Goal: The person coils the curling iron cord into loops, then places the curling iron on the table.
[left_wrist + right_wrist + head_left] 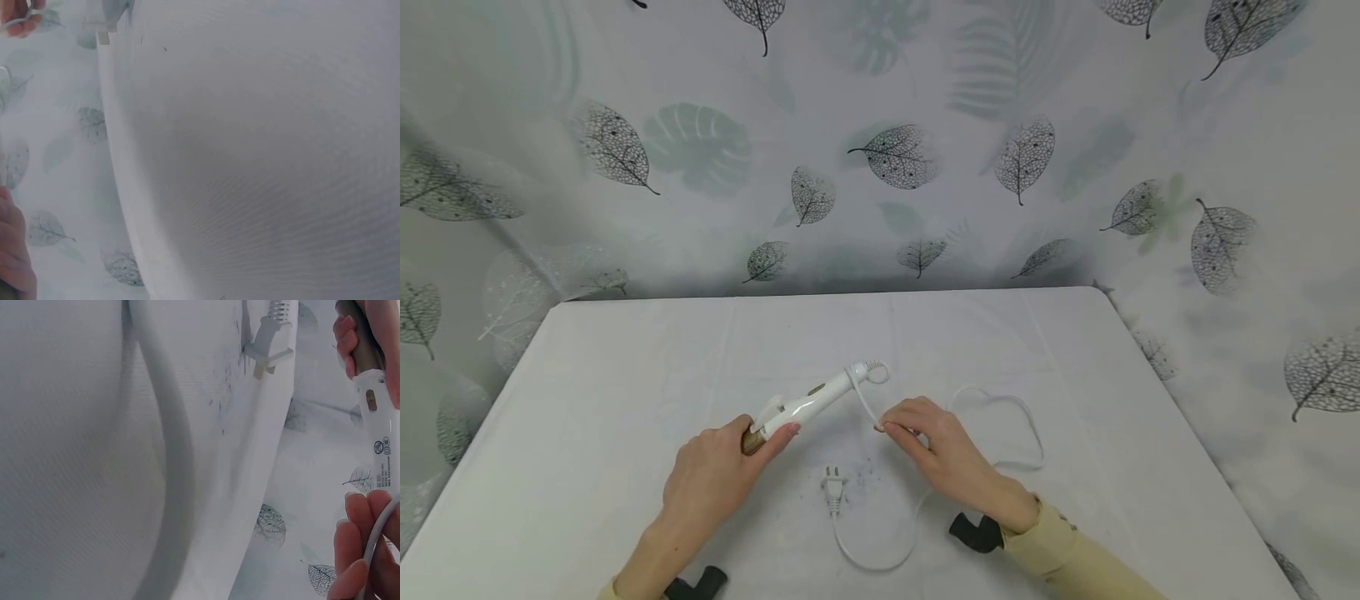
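Wand [820,402] sits in the left hand [715,467]; the right hand [955,457] pinches cord [864,402].

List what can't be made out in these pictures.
Head: part of the brown end of the white appliance, covered by the left grip.
Head: a stretch of the cord, hidden behind the right grip.
Left wrist: most of the left grip, cut off by the left edge.
Right wrist: small print on the appliance, too small to read.
Right wrist: the cord's near stretch, blurred and cut by the top and bottom edges.
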Tool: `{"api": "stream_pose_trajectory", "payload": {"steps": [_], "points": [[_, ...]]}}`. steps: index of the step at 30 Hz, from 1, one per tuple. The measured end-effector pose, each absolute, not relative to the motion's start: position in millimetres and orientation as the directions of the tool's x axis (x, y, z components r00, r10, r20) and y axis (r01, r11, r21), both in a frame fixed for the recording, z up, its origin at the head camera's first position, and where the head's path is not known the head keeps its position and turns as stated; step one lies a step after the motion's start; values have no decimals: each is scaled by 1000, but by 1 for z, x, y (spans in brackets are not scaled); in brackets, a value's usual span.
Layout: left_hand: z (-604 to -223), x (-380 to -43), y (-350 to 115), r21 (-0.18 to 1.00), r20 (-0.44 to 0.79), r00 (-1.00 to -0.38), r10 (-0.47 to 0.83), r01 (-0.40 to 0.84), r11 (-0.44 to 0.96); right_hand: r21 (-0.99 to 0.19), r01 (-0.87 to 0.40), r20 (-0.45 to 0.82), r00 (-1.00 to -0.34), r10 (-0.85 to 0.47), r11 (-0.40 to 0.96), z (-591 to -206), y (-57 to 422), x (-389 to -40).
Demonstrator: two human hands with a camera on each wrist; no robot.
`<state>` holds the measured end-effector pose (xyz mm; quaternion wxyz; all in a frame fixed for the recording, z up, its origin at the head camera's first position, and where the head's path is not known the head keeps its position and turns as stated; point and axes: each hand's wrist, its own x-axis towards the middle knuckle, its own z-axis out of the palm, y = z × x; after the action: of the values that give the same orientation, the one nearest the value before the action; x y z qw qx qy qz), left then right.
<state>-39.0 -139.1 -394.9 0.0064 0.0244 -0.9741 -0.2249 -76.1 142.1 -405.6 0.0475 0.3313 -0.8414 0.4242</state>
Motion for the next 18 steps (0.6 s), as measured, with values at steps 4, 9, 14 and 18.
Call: {"api": "stream_pose_trajectory", "payload": {"steps": [4,9,14,18], "points": [[-393,-38,-140,442,23,-999,-40,-26,897,-707,-572,356,-797,-489,417,-408,142,-77],[-393,-36,-140,449,47,-999,-19,4,894,-713,-562,343,-801,-490,419,-410,143,-80],[-395,-34,-139,463,42,-999,-10,11,887,-725,-546,304,-801,-516,420,-413,144,-82],[-395,-32,-138,475,33,-999,-9,7,880,-726,-541,292,-801,-522,424,-414,144,-84]]}}
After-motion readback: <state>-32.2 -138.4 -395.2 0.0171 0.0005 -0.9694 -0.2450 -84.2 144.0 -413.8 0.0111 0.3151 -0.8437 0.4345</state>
